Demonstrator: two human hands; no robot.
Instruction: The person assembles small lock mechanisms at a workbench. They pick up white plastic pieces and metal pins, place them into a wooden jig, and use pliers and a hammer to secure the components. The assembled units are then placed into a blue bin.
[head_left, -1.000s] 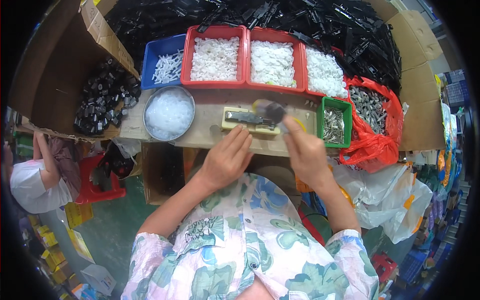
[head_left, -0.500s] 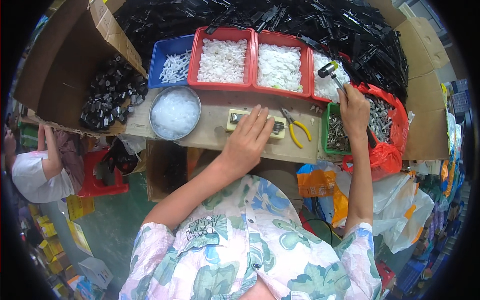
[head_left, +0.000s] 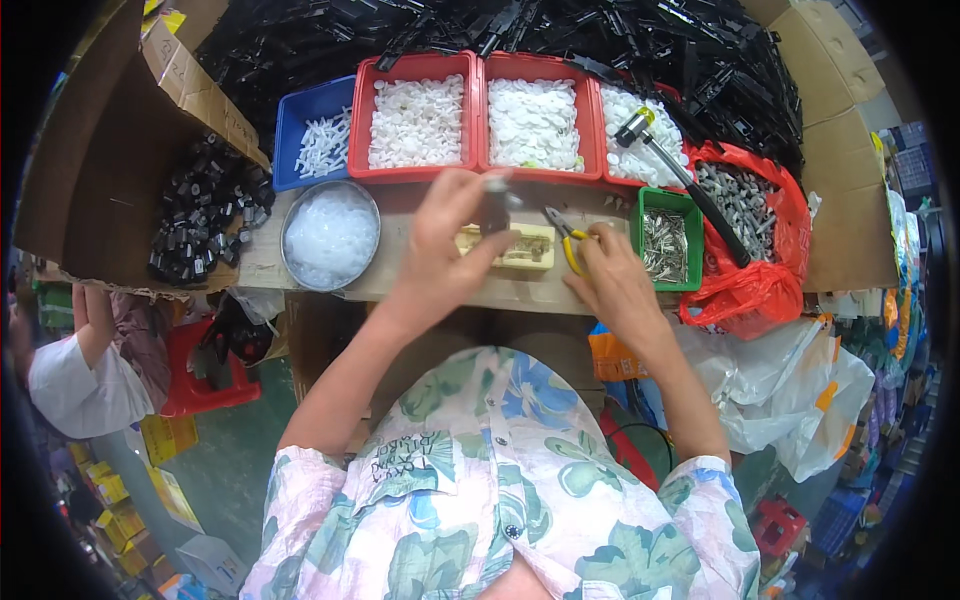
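My left hand (head_left: 440,245) is closed on a small dark block-like part (head_left: 494,208) with a shiny end, smeared by motion, raised above the cream-coloured fixture (head_left: 532,252). The fixture lies on the cardboard-topped bench, its recess partly showing beside my left thumb. My right hand (head_left: 622,288) has its fingers and thumb around the yellow handles of the pliers (head_left: 572,248), which still lie on the bench, jaws pointing away. The hammer (head_left: 690,185), with a metal and yellow head, rests across a bin of white parts and the red bag.
Along the back stand a blue bin (head_left: 283,150) of white pegs and red bins (head_left: 420,172) of white pieces. A metal bowl (head_left: 290,262) sits left, a green bin (head_left: 640,240) of metal pins and a red bag (head_left: 795,235) right. A cardboard box (head_left: 95,170) holds dark parts.
My right hand has let go of the hammer and moved left onto the pliers. My left hand has lifted off the fixture with the dark part in it.
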